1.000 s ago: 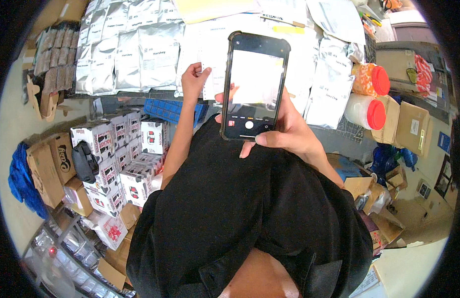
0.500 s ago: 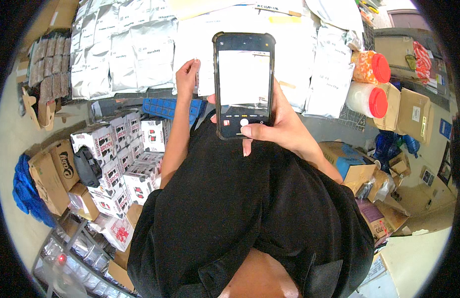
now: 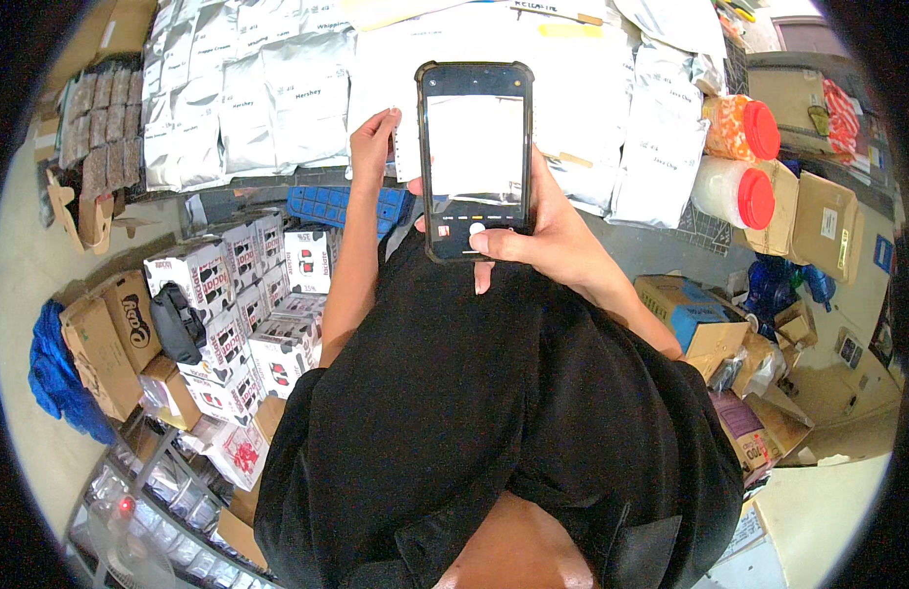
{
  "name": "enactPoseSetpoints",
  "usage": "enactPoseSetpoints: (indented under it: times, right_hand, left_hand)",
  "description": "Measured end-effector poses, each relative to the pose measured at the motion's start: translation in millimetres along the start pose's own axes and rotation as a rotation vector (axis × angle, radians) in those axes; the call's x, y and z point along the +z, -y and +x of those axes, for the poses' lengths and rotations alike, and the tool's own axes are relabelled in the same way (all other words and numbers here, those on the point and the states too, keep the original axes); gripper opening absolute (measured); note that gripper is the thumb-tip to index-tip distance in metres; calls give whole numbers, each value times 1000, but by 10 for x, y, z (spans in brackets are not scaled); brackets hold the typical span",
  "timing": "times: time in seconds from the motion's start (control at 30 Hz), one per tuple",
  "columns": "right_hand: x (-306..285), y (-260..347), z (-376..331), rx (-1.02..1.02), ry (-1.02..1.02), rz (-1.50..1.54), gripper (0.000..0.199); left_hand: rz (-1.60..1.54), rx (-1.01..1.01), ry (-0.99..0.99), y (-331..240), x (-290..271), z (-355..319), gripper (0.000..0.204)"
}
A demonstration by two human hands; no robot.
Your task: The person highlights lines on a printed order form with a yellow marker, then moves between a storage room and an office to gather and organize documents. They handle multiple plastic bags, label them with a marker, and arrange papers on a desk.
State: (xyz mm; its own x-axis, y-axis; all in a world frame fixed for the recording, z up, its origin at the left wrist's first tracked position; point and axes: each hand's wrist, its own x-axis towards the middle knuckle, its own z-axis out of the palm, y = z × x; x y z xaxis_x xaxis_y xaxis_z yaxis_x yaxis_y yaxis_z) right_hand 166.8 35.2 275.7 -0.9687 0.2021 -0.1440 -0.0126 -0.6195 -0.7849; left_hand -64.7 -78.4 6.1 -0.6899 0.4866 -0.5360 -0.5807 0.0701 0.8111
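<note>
Gripping a black smartphone (image 3: pixel 475 162) upright, the right hand (image 3: pixel 548 240) wraps its fingers around the case, thumb on the screen's lower edge. Just left of the smartphone, the left hand (image 3: pixel 373 142) pinches a white paper sheet (image 3: pixel 407 147) above silver pouches (image 3: pixel 278 103).

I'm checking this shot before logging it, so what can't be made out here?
- White sheet, head view: mostly hidden behind the phone; left hand pinches its edge.
- Phone screen: washed out, content unreadable.
- Right hand: palm hidden behind the phone.
- Table: top covered by silver pouches.
</note>
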Motion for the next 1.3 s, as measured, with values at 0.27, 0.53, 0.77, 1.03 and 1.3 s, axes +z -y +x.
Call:
enactPoseSetpoints:
  times: [0.27,0.53,0.77,1.03,1.3]
  right_hand:
    - [-19,-51,28,5,-14,-47,84]
    - [-23,-45,47,22,-16,-41,84]
    - [-8,-55,67,11,0,-9,86]
    - [-55,-79,58,14,2,-1,85]
    - [-1271,-329,-85,77,-375,-29,88]
  left_hand:
    - [-8,47,23,-3,11,-38,40]
    - [23,77,26,6,-11,-28,40]
    - [97,59,48,-4,-33,-26,40]
    - [123,75,8,-19,0,-29,41]
    - [362,279,-9,-140,175,-271,45]
